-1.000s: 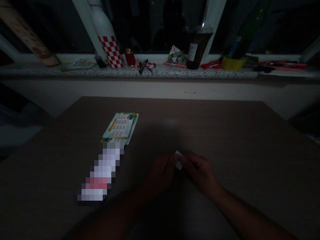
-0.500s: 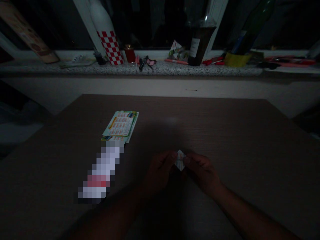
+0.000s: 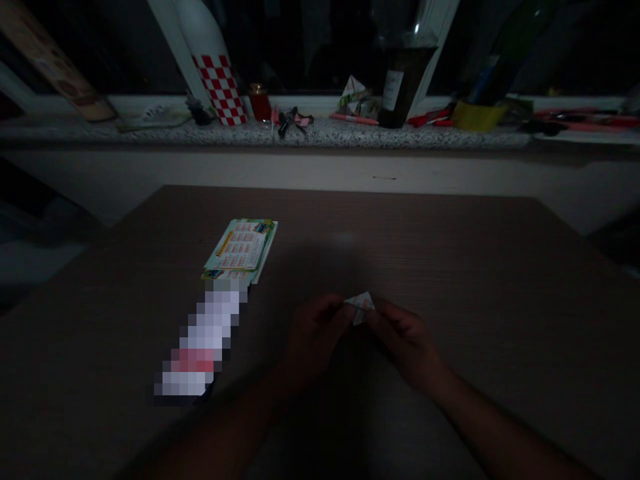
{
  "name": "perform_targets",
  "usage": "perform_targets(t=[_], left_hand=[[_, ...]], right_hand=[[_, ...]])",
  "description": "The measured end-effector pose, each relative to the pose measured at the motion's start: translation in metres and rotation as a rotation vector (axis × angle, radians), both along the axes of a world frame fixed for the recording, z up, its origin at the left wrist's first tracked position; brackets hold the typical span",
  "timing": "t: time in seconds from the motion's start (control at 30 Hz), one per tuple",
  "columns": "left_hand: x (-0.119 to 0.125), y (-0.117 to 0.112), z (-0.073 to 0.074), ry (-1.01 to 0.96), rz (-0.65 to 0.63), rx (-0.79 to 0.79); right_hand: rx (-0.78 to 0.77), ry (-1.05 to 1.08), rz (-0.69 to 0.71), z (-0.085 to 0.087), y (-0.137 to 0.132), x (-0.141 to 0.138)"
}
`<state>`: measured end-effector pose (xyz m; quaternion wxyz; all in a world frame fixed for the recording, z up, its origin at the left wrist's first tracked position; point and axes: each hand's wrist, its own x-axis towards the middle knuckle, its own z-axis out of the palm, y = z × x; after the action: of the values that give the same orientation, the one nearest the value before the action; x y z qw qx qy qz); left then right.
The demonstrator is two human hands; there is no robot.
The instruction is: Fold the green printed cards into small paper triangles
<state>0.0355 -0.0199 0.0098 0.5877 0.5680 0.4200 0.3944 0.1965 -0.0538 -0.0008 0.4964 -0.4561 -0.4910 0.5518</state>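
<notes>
The paper (image 3: 363,303) is small, whitish, with faint reddish print too blurred to read. It sits slightly right of and below the frame's centre, angular, one corner pointing up, another left, a thin dark line crossing it.

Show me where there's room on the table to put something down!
The table is bare right of the right hand, and beyond the paper it and the left hand hold, up to the far edge. It's crowded left of the hands, with cards and a blurred strip, and along the cluttered sill.
</notes>
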Motion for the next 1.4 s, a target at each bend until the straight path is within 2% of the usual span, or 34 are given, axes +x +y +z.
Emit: perform_targets(t=[0.1, 0.17, 0.3, 0.4, 0.5, 0.67, 1.03, 1.23, 1.4], left_hand=[[-0.005, 0.004, 0.004, 0.134, -0.071, 0.090], [-0.007, 0.006, 0.006, 0.216, -0.165, 0.127], [-0.006, 0.007, 0.005, 0.157, -0.137, 0.095], [-0.005, 0.007, 0.004, 0.125, -0.113, 0.081], [-0.005, 0.007, 0.004, 0.185, -0.171, 0.132], [-0.005, 0.006, 0.004, 0.253, -0.209, 0.151], [-0.003, 0.003, 0.002, 0.175, -0.096, 0.097], [-0.004, 0.002, 0.002, 0.235, -0.066, 0.131], [-0.002, -0.001, 0.006, 0.296, -0.087, 0.126]], right_hand=[[0.058, -0.116, 0.006, 0.001, 0.003, 0.009], [0.072, -0.151, -0.027, 0.001, 0.005, 0.014], [0.032, -0.145, -0.036, 0.001, 0.008, 0.018], [0.010, -0.131, 0.024, 0.001, 0.009, 0.018], [0.039, -0.159, 0.078, 0.000, 0.008, 0.017], [0.112, -0.243, 0.067, 0.000, 0.007, 0.016], [0.101, -0.100, -0.113, -0.006, 0.009, 0.015], [0.066, -0.041, -0.276, -0.006, 0.011, 0.016], [0.048, 0.065, -0.355, -0.008, 0.013, 0.014]])
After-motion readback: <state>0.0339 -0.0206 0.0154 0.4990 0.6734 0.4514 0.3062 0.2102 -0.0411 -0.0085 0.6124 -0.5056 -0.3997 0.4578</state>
